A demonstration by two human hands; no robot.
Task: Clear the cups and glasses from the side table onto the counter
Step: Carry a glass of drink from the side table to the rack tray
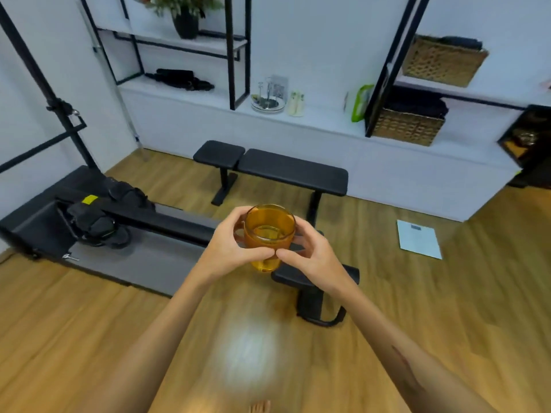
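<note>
An amber glass cup (269,234) is held upright in mid-air above the wooden floor, in the centre of the head view. My left hand (231,244) wraps its left side, and my right hand (310,257) holds its right side; the fingertips of both meet in front of the cup. The long white counter (328,123) runs along the far wall. It carries a silver tray with glassware (268,99) and small pale bottles (296,104). No side table is in view.
A black workout bench (274,168) stands between me and the counter. A rowing machine (98,216) lies on the left, and a black stool (316,290) sits under my hands. A white scale (419,239) lies on the floor at right. Black-framed shelves hold wicker baskets (408,126).
</note>
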